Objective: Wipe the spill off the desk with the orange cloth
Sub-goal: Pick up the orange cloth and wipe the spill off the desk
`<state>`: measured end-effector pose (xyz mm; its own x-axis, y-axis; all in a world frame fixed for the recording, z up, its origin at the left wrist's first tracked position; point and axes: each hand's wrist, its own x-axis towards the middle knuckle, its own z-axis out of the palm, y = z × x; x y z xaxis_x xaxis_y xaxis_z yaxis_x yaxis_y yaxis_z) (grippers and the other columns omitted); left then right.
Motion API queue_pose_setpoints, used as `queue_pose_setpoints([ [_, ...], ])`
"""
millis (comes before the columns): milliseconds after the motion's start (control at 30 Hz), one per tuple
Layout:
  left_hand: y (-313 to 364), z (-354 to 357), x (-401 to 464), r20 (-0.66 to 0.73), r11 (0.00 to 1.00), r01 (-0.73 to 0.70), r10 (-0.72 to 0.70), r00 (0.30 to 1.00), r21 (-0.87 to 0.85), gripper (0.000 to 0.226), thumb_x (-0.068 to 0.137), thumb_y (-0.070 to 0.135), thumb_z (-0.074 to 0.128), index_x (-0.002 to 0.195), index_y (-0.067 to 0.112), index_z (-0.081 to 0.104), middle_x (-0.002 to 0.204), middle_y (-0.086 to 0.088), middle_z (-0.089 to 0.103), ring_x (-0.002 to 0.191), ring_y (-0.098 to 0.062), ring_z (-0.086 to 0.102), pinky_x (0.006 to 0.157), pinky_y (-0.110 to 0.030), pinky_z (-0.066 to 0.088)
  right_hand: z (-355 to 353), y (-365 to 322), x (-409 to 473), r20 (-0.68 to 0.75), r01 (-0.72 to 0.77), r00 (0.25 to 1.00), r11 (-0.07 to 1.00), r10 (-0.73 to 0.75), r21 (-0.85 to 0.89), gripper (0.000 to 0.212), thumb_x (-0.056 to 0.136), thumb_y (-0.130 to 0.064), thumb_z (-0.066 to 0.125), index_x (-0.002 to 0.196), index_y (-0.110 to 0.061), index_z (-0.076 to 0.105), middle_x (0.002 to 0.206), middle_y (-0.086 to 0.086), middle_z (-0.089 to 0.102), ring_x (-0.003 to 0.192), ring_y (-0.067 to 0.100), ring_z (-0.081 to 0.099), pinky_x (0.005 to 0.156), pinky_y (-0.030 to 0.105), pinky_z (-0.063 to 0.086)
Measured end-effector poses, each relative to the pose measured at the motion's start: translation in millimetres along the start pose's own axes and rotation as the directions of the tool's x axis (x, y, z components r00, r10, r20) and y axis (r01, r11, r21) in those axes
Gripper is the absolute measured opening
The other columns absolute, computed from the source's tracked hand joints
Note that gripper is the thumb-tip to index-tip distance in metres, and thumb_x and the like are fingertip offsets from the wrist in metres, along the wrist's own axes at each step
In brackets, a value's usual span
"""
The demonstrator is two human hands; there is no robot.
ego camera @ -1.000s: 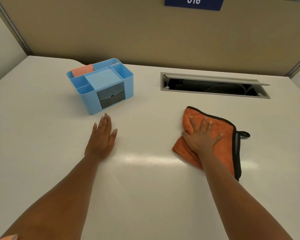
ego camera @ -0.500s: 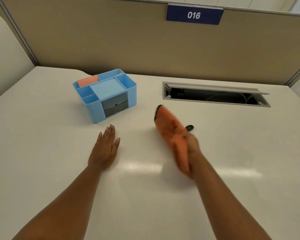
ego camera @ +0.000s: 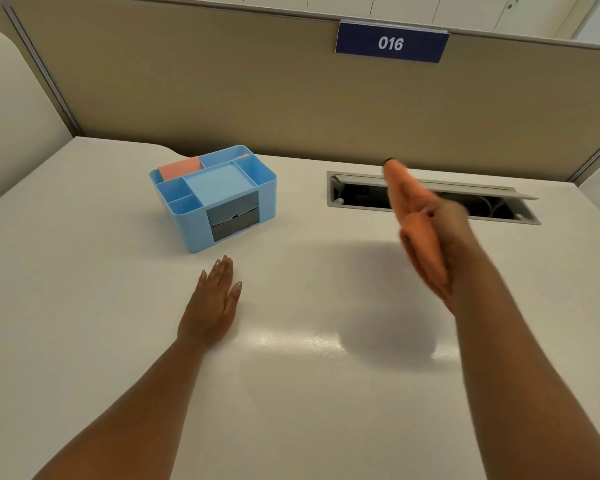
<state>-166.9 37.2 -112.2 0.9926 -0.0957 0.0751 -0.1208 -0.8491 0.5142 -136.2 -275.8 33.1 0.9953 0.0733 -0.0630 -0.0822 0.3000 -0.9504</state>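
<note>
My right hand [ego camera: 456, 237] grips the orange cloth [ego camera: 411, 216] and holds it in the air above the white desk [ego camera: 291, 393], right of centre. The cloth hangs bunched and blurred, its top end in front of the cable slot. My left hand [ego camera: 212, 303] lies flat on the desk, palm down, fingers together, holding nothing, just in front of the blue organizer. No spill shows on the desk; only a glossy reflection sits between my arms.
A blue desk organizer [ego camera: 215, 199] with grey drawers and an orange pad stands at the back left. An open cable slot [ego camera: 430, 199] is cut into the desk at the back right. A beige partition [ego camera: 257, 91] with a "016" sign walls the far edge.
My right hand went from pressing the cloth flat on the desk to gripping it and lifting it up and away from me. The left hand stayed flat. The camera tilted up.
</note>
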Motion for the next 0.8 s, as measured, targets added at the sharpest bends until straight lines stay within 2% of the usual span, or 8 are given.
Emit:
queue_pose_setpoints([
  [67,0.2,-0.9,-0.1,0.002,1.000,0.001,-0.001,1.000,0.005,0.051,0.098,0.027,0.022,0.144,0.011,0.006,0.157,-0.005,0.008,0.144,-0.013,0.004,0.118,-0.029,-0.003,17.1,24.0,-0.9,-0.103,-0.170,0.982,0.981,0.161,-0.091,0.063,0.074,-0.010,0.030,0.123,-0.037,0.058,0.100,0.010,0.074,0.029,0.015,0.022,0.033,0.014,0.024],
  [133,0.5,-0.5,0.0,-0.001,1.000,0.003,-0.003,1.000,0.005,0.051,0.098,0.027,0.023,0.144,0.011,0.006,0.157,-0.005,0.008,0.145,-0.014,0.005,0.118,-0.029,-0.003,37.7,59.2,0.7,-0.246,-0.367,0.921,0.885,0.302,-0.286,0.047,0.075,-0.031,0.052,0.120,-0.032,0.062,0.066,0.013,0.061,0.044,0.023,0.047,0.047,0.031,0.049],
  [167,1.3,-0.3,-0.7,0.002,1.000,0.003,-0.003,1.000,0.003,0.051,0.098,0.027,0.023,0.144,0.012,0.007,0.157,-0.005,0.009,0.144,-0.014,0.005,0.118,-0.029,-0.003,45.7,75.8,1.8,-0.311,-0.417,0.905,0.749,0.289,-0.516,0.052,0.078,-0.043,0.056,0.127,-0.027,0.057,0.089,0.015,0.064,0.078,0.030,0.062,0.076,0.048,0.053],
  [200,1.4,0.3,-0.8,-0.001,1.000,0.002,-0.002,1.000,0.001,0.051,0.098,0.027,0.023,0.144,0.012,0.006,0.157,-0.005,0.009,0.144,-0.014,0.005,0.117,-0.028,-0.003,47.2,92.8,4.4,-0.303,-0.388,0.921,0.517,0.243,-0.763,0.061,0.086,-0.050,0.049,0.139,-0.021,0.042,0.129,0.017,0.054,0.122,0.033,0.049,0.103,0.061,0.030],
  [233,0.8,0.5,-0.3,-0.009,1.000,0.000,0.000,1.000,0.000,0.051,0.098,0.027,0.023,0.144,0.012,0.006,0.157,-0.005,0.009,0.144,-0.014,0.005,0.117,-0.028,-0.003,44.6,110.5,7.9,-0.252,-0.297,0.951,0.298,0.180,-0.907,0.068,0.091,-0.052,0.039,0.148,-0.018,0.022,0.154,0.014,0.024,0.144,0.030,0.017,0.112,0.062,0.004],
  [300,0.1,0.1,0.5,-0.010,1.000,0.002,-0.002,1.000,0.006,0.051,0.098,0.027,0.022,0.144,0.012,0.006,0.157,-0.004,0.009,0.144,-0.013,0.005,0.117,-0.027,-0.003,44.2,131.6,9.4,-0.159,-0.166,0.983,0.078,0.087,-0.983,0.078,0.090,-0.060,0.032,0.149,-0.021,-0.001,0.159,0.010,-0.009,0.146,0.025,-0.014,0.109,0.061,-0.014],
  [533,-2.6,2.2,1.2,-0.006,1.000,0.007,-0.007,1.000,0.028,0.051,0.098,0.028,0.021,0.144,0.012,0.007,0.157,-0.004,0.009,0.144,-0.013,0.005,0.118,-0.029,-0.002,76.3,156.6,-4.5,0.063,0.069,0.994,-0.064,0.093,-0.996,0.078,0.087,-0.061,0.033,0.148,-0.031,-0.004,0.158,0.008,-0.015,0.144,0.027,-0.019,0.108,0.061,-0.018],
  [800,-1.6,-1.6,-1.4,-0.029,1.000,0.024,-0.024,0.999,-0.003,0.050,0.098,0.025,0.019,0.144,0.012,0.007,0.156,-0.005,0.010,0.144,-0.014,0.005,0.116,-0.027,-0.003,59.4,165.7,-70.7,0.457,0.469,0.878,-0.068,0.141,-0.881,0.065,0.087,-0.039,0.035,0.147,-0.040,0.008,0.160,-0.006,-0.002,0.146,0.016,-0.010,0.107,0.054,-0.025],
])
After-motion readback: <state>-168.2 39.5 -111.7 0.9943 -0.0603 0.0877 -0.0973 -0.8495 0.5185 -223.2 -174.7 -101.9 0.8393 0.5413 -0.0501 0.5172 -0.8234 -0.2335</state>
